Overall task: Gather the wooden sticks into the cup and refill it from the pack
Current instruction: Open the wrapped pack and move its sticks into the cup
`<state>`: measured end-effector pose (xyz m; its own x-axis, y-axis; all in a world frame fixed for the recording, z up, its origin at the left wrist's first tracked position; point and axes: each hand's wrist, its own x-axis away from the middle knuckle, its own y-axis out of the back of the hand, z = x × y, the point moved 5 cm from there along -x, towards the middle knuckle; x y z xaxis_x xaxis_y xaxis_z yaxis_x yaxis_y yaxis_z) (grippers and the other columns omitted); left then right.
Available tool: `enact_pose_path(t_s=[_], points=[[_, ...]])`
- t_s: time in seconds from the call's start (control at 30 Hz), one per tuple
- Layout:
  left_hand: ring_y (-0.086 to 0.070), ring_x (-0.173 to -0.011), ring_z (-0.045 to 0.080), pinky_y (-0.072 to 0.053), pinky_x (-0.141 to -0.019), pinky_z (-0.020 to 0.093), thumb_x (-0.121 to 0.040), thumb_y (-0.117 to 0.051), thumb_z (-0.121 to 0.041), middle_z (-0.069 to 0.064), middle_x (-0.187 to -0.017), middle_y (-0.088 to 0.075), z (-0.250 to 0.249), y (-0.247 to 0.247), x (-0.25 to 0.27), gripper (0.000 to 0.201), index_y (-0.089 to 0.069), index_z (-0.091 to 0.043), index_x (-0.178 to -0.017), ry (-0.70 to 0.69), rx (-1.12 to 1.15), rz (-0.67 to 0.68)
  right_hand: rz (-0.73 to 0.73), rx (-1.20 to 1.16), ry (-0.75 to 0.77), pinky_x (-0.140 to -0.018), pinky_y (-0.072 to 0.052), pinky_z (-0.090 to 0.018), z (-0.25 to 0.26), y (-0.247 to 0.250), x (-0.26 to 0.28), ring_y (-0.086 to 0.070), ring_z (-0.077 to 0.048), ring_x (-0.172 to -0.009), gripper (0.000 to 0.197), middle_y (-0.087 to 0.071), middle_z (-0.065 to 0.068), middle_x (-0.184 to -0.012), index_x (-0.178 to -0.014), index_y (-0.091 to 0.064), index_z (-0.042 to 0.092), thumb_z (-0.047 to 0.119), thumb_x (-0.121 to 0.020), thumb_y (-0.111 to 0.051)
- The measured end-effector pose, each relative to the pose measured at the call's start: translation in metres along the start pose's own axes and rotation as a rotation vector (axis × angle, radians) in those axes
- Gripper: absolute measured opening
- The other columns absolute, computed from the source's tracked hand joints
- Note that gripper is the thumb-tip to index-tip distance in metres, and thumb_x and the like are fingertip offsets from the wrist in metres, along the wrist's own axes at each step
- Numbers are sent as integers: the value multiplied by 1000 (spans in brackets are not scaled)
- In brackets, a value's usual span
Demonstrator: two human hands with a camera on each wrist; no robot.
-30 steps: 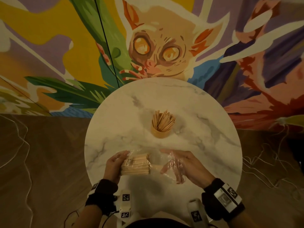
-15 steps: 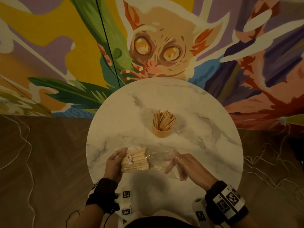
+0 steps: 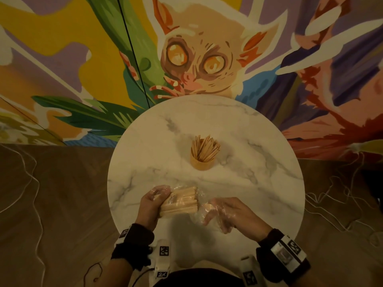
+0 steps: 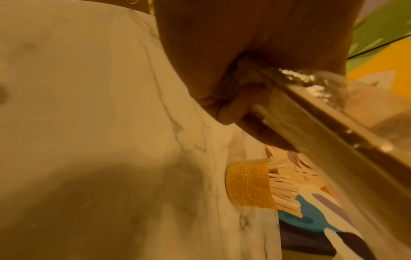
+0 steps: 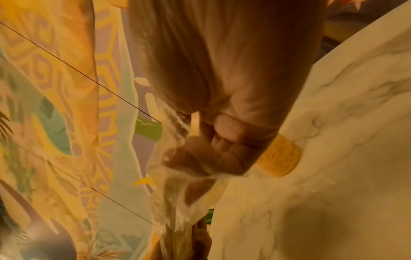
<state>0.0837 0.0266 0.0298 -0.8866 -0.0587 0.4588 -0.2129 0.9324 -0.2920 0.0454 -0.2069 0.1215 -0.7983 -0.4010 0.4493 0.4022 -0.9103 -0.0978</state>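
A tan cup [image 3: 202,162] stands mid-table with wooden sticks [image 3: 204,147] fanned out of it; it also shows in the left wrist view [image 4: 246,183] and the right wrist view [image 5: 280,158]. My left hand [image 3: 160,195] grips a pack of wooden sticks [image 3: 179,201] in clear plastic, held just above the near part of the table, its right end angled away from me. My right hand [image 3: 211,216] is at the pack's loose plastic wrapper [image 3: 202,210]. In the right wrist view my thumb and fingers pinch that wrapper [image 5: 177,202].
The round white marble table [image 3: 248,141] stands against a painted mural wall [image 3: 62,59]. Wooden floor lies on both sides, with white cables [image 3: 35,193] trailing over it. Black wrist bands with cameras sit on both wrists.
My left hand has tilted the pack, so its right end now points farther away. My right hand has drawn a little nearer to me, still in the loose plastic.
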Motion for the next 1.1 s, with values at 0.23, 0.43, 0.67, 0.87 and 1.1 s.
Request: enact_pose_path(t_s=[0.23,0.43,0.67,0.87,1.1], points=[[-67,-70,15,-54,-61,24,-62,-82,-6,-1,-76,-72,-16,-18,4,28,-67,-2,-86,-42,-95,140,-245,-94,101,-42,-42,-22,-11,14,-5,-58,-14,-45,24,-71,-18,-75,-100,-71,-8,-18,-83,-57],[-64,-69,16,-49,-59,25,-53,-83,-31,1,-79,-70,-24,-21,6,43,-71,-7,-87,-94,-231,143,-378,-144,142,-44,-44,-23,-7,18,-8,-57,-16,-46,13,-64,-18,-64,-91,-72,-7,0,-90,-60],[-61,-69,13,-50,-57,26,-79,-72,-25,-1,-78,-67,-23,-35,16,17,-69,-11,-88,-104,-127,120,-325,-11,93,-48,-40,-20,-16,16,-16,-50,-8,-51,20,-60,-1,-65,-100,-72,-2,13,-93,-61],[-64,-65,15,-53,-53,29,-95,-52,-17,-1,-73,-66,-25,-33,15,16,-64,-13,-85,-24,4,3,-391,-174,141,-47,-42,-23,-12,28,-11,-53,-12,-48,18,-61,-21,-72,-97,-70,-11,4,-91,-60],[-64,-62,21,-45,-45,25,-65,-80,-34,9,-83,-71,-17,-47,25,41,-60,-16,-96,73,-167,224,-273,-141,107,-44,-39,-19,-14,21,-14,-48,-10,-46,20,-56,-8,-63,-90,-67,-5,13,-93,-59]])
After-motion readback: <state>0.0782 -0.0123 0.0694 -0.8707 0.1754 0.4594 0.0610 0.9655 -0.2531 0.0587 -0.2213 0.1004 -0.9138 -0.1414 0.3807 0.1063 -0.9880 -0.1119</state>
